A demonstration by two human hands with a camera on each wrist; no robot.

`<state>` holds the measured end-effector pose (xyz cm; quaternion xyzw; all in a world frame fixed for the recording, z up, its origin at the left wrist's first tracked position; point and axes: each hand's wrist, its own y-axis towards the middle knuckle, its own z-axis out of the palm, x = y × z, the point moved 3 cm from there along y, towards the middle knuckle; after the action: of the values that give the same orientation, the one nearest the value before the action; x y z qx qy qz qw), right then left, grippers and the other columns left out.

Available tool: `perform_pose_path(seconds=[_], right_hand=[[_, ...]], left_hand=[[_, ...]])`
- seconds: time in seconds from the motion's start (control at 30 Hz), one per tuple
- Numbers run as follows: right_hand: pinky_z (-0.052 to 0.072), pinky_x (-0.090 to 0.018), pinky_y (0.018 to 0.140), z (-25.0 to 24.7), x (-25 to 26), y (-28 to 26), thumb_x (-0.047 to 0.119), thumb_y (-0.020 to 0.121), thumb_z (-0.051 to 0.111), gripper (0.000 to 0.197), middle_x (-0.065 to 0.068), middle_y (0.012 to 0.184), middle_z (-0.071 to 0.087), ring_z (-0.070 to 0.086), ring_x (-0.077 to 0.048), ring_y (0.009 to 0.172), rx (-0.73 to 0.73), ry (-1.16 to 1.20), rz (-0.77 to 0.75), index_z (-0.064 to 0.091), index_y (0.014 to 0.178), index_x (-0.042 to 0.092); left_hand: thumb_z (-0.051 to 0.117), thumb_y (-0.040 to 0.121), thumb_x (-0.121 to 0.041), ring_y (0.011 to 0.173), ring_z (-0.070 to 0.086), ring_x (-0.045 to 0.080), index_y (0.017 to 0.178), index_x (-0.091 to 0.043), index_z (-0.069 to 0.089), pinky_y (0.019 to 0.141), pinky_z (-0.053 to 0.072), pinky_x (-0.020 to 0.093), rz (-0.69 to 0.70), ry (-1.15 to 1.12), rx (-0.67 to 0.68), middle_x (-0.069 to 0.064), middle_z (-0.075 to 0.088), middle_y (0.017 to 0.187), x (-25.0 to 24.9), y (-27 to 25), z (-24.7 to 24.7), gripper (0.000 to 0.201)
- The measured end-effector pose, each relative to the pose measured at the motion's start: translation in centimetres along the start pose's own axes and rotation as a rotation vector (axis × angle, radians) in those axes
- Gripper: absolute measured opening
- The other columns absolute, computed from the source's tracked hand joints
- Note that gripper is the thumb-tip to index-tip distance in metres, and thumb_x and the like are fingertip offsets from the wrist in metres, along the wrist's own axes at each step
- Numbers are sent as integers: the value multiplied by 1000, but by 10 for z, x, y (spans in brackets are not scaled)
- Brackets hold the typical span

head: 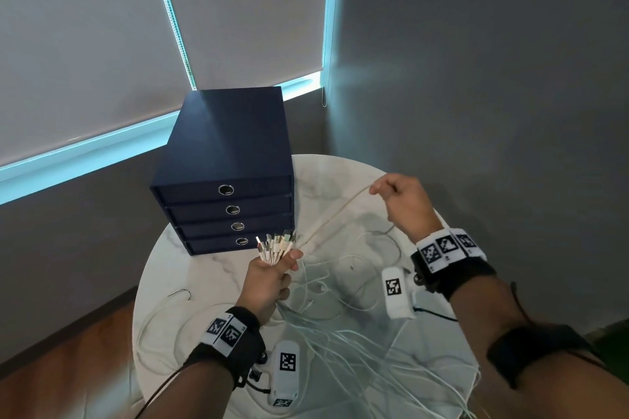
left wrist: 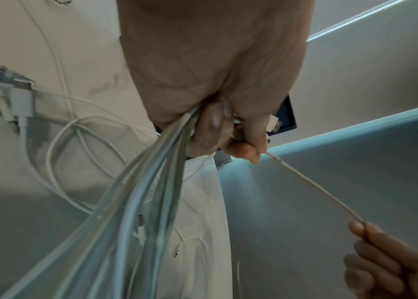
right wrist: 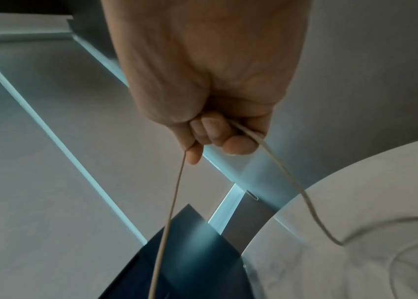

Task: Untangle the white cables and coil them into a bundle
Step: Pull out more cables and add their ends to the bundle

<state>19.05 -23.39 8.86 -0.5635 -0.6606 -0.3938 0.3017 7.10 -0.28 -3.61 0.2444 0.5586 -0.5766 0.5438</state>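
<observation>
My left hand (head: pixel 272 277) grips a bunch of white cables (head: pixel 275 245) just below their plugs, which fan upward; in the left wrist view the left hand (left wrist: pixel 218 129) has the cable strands (left wrist: pixel 136 202) trailing down from its fist. The loose lengths (head: pixel 357 333) sprawl tangled over the round white table (head: pixel 163 282). My right hand (head: pixel 394 194), raised to the right, pinches one beige braided cable (head: pixel 333 218) that runs taut from the bunch. In the right wrist view the right hand (right wrist: pixel 212 133) is curled round this cable (right wrist: pixel 169 212), which loops through it.
A dark blue four-drawer box (head: pixel 224 180) stands at the table's back left, close behind the plugs. Grey walls and a window with roller blinds (head: pixel 85 44) lie beyond. Wooden floor (head: pixel 68 367) shows at the lower left. More cable loops (head: pixel 160 313) hang over the table's left edge.
</observation>
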Motion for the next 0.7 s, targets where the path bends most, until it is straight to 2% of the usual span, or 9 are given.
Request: perform_pose_path(seconds=[0.1,0.23,0.33,0.4,0.47,0.53,0.6,0.63,0.7], right_hand=[[43,-28,70,-7,-12,1,12,95,51,24,25,54,57,50,1,58,81,-84,72,72,87,18],[41,-14,60,8,-23,-20,17,96,55,17,11,70,60,53,3,53,416,-213,49,69,101,25],[37,-5,59,15,-28,-30,10,96,53,23,16,69,62,54,13,58,505,-213,-1,71,86,18],[37,-8,56,5,-39,-22,2,95,49,28,17,62,61,53,11,54,303,-102,44,70,80,15],[35,-8,44,-20,-59,-8,0,93,47,30,15,54,56,50,3,44,-23,58,192,69,78,15],[33,-13,39,-55,-82,0,3,90,50,33,7,57,51,46,-8,47,-314,157,315,70,72,22],[37,-12,41,-89,-103,1,0,90,48,34,3,64,51,48,-18,58,-492,170,438,74,88,23],[38,-8,43,-102,-113,0,-1,92,46,32,0,70,53,51,-19,64,-528,184,505,72,106,11],[46,-7,61,-117,-137,-11,4,97,45,31,-12,94,63,62,-27,87,-523,134,721,64,121,1]], left_hand=[[67,94,-14,44,23,9,93,-1,69,40,18,19,0,-22,9,3,52,72,-3,-1,4,13],[66,95,-15,44,22,9,101,6,67,39,18,19,6,6,34,2,50,69,-6,-1,12,22],[64,97,-18,44,24,8,102,3,69,39,18,19,10,-13,28,0,53,67,-8,-2,18,23],[61,99,-22,44,24,8,100,-3,70,40,17,19,3,-45,2,-1,46,60,-9,-3,18,21],[58,101,-25,43,21,7,97,-6,68,41,15,19,-9,-94,-40,-4,32,55,-9,-3,14,22],[55,102,-28,40,21,6,93,-8,65,39,14,18,-14,-147,-88,-7,26,52,-9,-4,9,23],[53,103,-29,38,22,5,91,-9,63,37,15,17,-6,-196,-130,-9,28,50,-9,-6,4,25],[53,103,-30,38,22,5,90,-9,63,36,16,16,2,-218,-149,-9,29,50,-8,-6,3,26],[51,104,-31,37,23,5,91,-9,63,36,17,16,18,-252,-175,-9,31,49,-9,-6,2,28]])
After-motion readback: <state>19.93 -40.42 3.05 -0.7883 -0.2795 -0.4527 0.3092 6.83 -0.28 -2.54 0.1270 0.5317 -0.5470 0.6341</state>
